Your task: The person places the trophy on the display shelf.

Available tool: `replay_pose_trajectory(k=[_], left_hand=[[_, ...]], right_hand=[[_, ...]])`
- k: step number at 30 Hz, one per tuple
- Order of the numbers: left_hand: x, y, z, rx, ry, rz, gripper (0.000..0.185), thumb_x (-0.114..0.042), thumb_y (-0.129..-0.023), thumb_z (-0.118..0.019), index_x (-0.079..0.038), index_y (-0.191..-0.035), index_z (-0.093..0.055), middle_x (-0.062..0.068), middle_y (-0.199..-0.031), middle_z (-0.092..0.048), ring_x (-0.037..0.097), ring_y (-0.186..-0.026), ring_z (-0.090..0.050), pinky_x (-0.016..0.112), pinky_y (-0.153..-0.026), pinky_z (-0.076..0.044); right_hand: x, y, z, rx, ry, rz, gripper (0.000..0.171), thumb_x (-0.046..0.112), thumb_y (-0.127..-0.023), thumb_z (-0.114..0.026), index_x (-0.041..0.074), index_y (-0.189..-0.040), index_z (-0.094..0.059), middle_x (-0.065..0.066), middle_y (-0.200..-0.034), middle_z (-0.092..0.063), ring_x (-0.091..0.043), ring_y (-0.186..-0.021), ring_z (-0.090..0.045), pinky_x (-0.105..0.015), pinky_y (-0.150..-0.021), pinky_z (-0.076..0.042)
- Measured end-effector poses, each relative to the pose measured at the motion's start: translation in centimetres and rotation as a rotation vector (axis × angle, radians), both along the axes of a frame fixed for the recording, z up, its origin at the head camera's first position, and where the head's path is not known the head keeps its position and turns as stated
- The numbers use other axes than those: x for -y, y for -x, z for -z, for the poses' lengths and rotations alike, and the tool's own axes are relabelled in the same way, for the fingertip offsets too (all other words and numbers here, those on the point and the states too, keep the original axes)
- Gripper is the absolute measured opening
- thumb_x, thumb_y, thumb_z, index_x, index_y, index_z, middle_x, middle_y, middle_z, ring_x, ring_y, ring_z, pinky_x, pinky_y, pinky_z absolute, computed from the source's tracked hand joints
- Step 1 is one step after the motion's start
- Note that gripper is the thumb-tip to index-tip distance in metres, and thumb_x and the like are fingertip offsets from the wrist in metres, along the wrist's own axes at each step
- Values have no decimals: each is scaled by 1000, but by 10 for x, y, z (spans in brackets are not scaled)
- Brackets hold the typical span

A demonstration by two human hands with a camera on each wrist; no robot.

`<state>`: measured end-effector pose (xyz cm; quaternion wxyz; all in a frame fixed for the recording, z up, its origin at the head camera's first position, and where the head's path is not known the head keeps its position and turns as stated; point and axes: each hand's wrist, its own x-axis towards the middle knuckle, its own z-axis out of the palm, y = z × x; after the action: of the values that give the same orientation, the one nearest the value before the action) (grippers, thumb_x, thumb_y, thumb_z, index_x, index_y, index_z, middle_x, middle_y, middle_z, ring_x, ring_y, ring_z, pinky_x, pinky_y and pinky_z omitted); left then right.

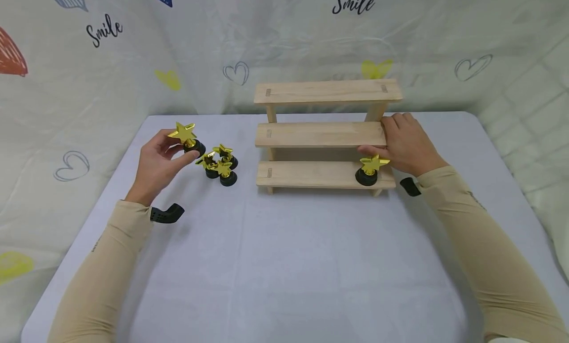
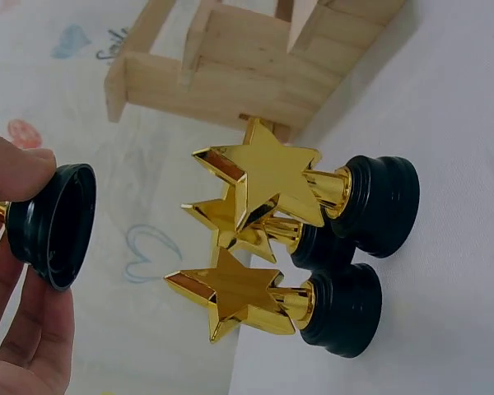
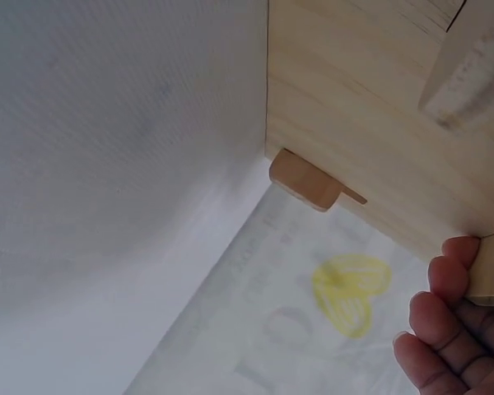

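My left hand pinches a gold star trophy by its black base, above the table at the left. Its hollow underside shows in the left wrist view. Just right of that hand, three more star trophies stand close together on the table. With my right hand I grip the right end of the middle step of a three-tier wooden shelf, thumb along the front and fingers behind. Another star trophy stands on the bottom step near its right end, below that thumb.
A white cloth covers the table. Behind it hangs a pale backdrop printed with hearts and the word Smile, close behind the shelf. A black strap piece juts from the left wrist, and a similar piece from the right.
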<state>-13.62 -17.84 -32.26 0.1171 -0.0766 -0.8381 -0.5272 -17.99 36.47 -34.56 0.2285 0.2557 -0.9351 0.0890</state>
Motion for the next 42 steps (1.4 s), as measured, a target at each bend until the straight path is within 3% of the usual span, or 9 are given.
replay_pose_trajectory(k=[9, 27, 30, 34, 36, 42], left_hand=[[-7, -3, -3, -1, 37, 25, 47, -8, -88, -82, -11, -131, -62, -13, -120, -62, 7, -115, -61, 8, -105, -49], [-47, 2, -4, -34, -21, 190, 46, 1, -84, -81, -2, -127, -63, -10, -118, -63, 7, -111, -65, 12, -103, -53], [-53, 4, -3, -30, -18, 218, 46, 0, -85, -81, -2, -127, -63, -9, -118, -63, 8, -110, -65, 13, -103, -53], [-62, 5, -2, -16, -16, 242, 47, -3, -85, -82, -3, -128, -62, -9, -119, -63, 9, -110, -65, 14, -103, -54], [-66, 6, -1, -13, -10, 254, 47, -4, -86, -82, -3, -128, -62, -10, -119, -63, 9, -109, -65, 14, -103, -53], [-80, 9, 4, -16, -10, 305, 47, -1, -85, -82, 1, -127, -60, -7, -120, -63, 9, -109, -65, 15, -104, -54]], right_hand=[[2, -1, -1, -73, -34, -15, 116, 95, -85, -16, -13, -97, -56, -23, -76, -52, -41, -71, -50, -51, -69, -41], [2, 0, -3, -66, -59, 12, 114, 96, -84, -14, -10, -91, -54, -20, -72, -49, -39, -69, -48, -47, -64, -40], [1, 0, -3, -62, -59, 6, 108, 94, -86, -24, -10, -91, -54, -19, -72, -49, -39, -68, -47, -47, -64, -40], [0, 0, -4, -43, -63, 3, 94, 84, -89, -50, -10, -93, -54, -19, -74, -51, -39, -71, -47, -47, -66, -41], [1, 0, -5, -34, -63, 4, 92, 82, -88, -54, -10, -94, -55, -19, -76, -52, -39, -72, -48, -47, -67, -41], [1, 0, -3, -87, -39, -21, 107, 92, -88, -27, -12, -91, -53, -20, -73, -49, -39, -68, -45, -48, -64, -40]])
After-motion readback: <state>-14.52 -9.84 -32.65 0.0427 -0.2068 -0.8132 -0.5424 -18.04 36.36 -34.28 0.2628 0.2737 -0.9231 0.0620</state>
